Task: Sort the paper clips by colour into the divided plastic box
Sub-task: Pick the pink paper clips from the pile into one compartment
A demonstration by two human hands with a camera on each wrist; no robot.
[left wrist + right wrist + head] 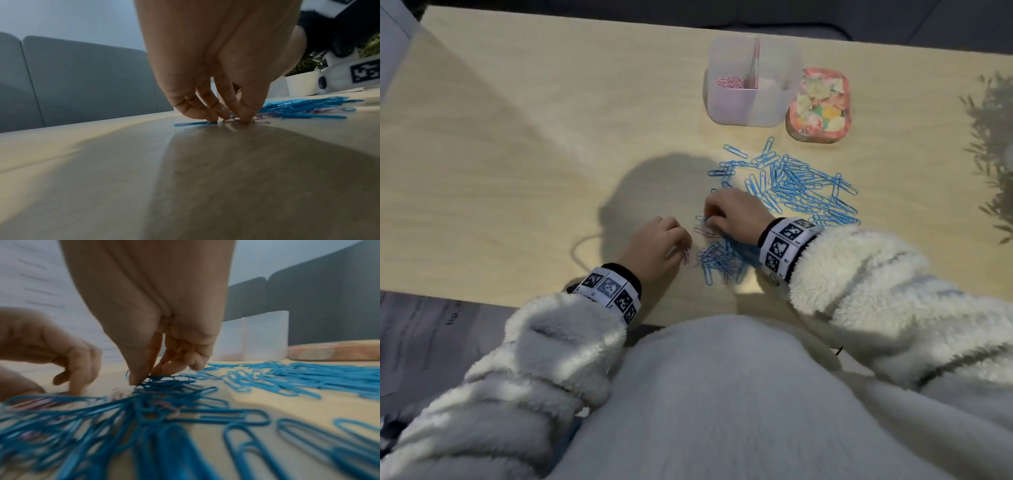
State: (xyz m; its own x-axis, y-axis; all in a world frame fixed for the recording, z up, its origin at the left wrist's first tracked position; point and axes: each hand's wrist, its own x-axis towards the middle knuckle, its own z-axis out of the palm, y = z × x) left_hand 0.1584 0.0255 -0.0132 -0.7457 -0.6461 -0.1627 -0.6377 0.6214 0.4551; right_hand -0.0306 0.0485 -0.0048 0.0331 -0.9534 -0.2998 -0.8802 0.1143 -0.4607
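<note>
The divided clear plastic box (pixel 751 113) stands at the back, with pink paper clips (pixel 732 82) in its left compartment. A wide pile of blue paper clips (pixel 801 185) lies in front of it. A smaller mixed heap of blue and pink clips (pixel 719 263) lies near the table's front edge. My left hand (pixel 685 246) is just left of that heap, fingers curled down, pinching pink clips (pixel 686 256); its fingertips (pixel 245 119) touch the table. My right hand (pixel 709 222) reaches into the heap, thumb and forefinger (pixel 133 379) pinching a clip in the blue tangle (pixel 164 381).
A flowered oval tin (pixel 820 104) lies right of the box. A potted plant (pixel 993 144) stands at the table's right edge. Papers (pixel 393 44) lie at the far left. A grey sofa (pixel 82 78) stands behind the table.
</note>
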